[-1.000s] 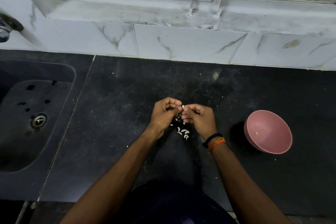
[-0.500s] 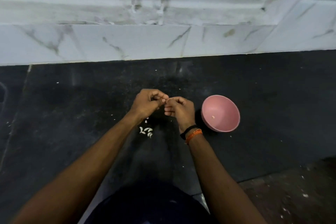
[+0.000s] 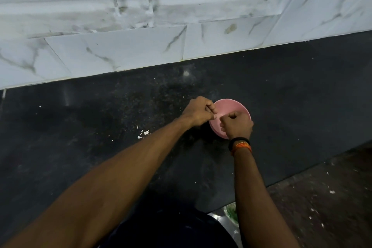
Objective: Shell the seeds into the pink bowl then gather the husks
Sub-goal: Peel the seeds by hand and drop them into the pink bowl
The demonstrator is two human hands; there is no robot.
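The pink bowl point(image 3: 228, 106) sits on the black counter point(image 3: 100, 127), right of centre, and both my hands are over it. My left hand point(image 3: 198, 111) hovers at its left rim with thumb and fingers pinched on a small pale seed piece. My right hand point(image 3: 236, 125), with black and orange bands on the wrist, covers the near right part of the bowl. Its fingers are curled and its fingertips pinch together close to the left hand's. What lies inside the bowl is mostly hidden. A small pile of white husks point(image 3: 144, 133) lies on the counter left of the bowl.
A white marble-tiled wall point(image 3: 120, 54) and a window ledge run along the back of the counter. Pale specks are scattered over the counter. The counter's front edge runs diagonally at lower right, with a speckled floor point(image 3: 322, 197) beyond it.
Both hands have moved right from above the husk pile to over the pink bowl, and the view has swung right with them, so the sink is out of sight.
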